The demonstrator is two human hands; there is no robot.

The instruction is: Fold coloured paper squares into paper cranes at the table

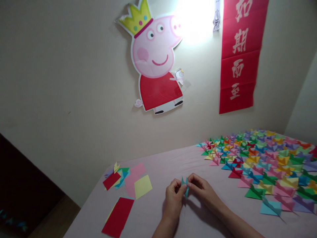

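Jointly, left hand (174, 195) and right hand (202, 187) pinching blue folded paper (186, 193), coloured sheets (119, 216) near surface's (146, 219) left edge, paper cranes (257, 170) filling far-right corner

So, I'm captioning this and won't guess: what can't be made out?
All in the head view:
Blue paper: folds partly hidden by the left hand and right hand.
Red banner: top cut off by the upper edge.
Light: shape lost in its own glare.
Far folded papers: too small, overlapping, to count.
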